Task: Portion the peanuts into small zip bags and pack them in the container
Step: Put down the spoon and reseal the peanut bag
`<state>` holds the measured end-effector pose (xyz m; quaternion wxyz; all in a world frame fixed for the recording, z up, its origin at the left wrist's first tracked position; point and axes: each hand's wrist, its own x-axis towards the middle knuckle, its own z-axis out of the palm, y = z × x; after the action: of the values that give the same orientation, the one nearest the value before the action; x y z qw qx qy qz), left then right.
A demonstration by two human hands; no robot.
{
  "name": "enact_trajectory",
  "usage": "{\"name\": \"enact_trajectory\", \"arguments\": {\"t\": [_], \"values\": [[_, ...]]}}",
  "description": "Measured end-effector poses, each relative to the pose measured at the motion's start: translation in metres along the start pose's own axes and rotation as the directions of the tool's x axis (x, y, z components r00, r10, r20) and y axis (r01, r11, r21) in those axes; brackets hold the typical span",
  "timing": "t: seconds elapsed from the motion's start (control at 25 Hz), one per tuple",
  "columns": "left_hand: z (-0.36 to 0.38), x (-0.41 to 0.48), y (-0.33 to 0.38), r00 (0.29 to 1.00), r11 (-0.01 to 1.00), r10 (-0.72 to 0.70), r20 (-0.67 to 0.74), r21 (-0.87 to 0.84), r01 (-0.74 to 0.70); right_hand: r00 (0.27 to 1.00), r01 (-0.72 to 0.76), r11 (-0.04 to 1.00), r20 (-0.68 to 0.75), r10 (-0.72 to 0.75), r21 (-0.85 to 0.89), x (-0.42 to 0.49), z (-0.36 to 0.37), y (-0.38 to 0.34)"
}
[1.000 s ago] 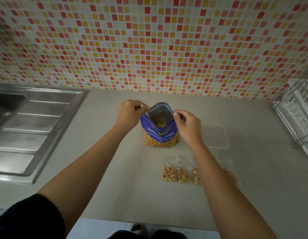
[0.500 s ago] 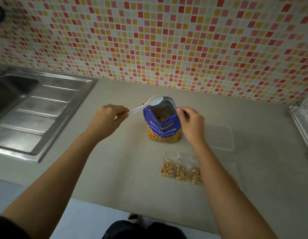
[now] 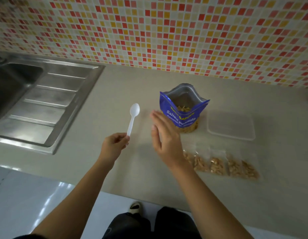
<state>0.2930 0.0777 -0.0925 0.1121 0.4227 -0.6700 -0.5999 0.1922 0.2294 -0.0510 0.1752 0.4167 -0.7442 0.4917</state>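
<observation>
The left hand [image 3: 113, 145] has taken the spoon [image 3: 133, 116] away from the open peanut bag [image 3: 182, 114] and pinches its handle. The right hand [image 3: 164, 140] let go, fingers [image 3: 157, 121] straight. Maybe four filled small bags [image 3: 218, 163] lie near the container [image 3: 231, 125], so packing looks next.

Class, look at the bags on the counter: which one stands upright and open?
The blue peanut bag; the small zip bags lie flat in front of it.
</observation>
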Motion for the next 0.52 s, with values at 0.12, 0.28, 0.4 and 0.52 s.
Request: {"name": "enact_trajectory", "arguments": {"t": [0.12,0.28,0.4,0.52], "values": [[-0.014,0.012,-0.02,1.0,0.981,-0.023,-0.006,0.195,0.024,0.956,-0.188,0.979,0.211,0.202,-0.084,-0.032,0.051,0.0],[-0.017,0.022,-0.03,0.998,0.889,0.031,0.052,0.454,-0.051,0.797,-0.352,0.835,0.332,0.504,-0.423,-0.065,0.098,0.017],[-0.014,0.023,-0.031,0.984,0.838,0.146,0.102,0.516,-0.178,0.707,-0.375,0.712,0.313,0.634,-0.594,-0.07,0.11,0.017],[-0.016,0.021,-0.037,0.94,0.772,0.297,0.166,0.538,-0.339,0.694,-0.353,0.669,0.297,0.656,-0.654,-0.075,0.116,0.019]]}}
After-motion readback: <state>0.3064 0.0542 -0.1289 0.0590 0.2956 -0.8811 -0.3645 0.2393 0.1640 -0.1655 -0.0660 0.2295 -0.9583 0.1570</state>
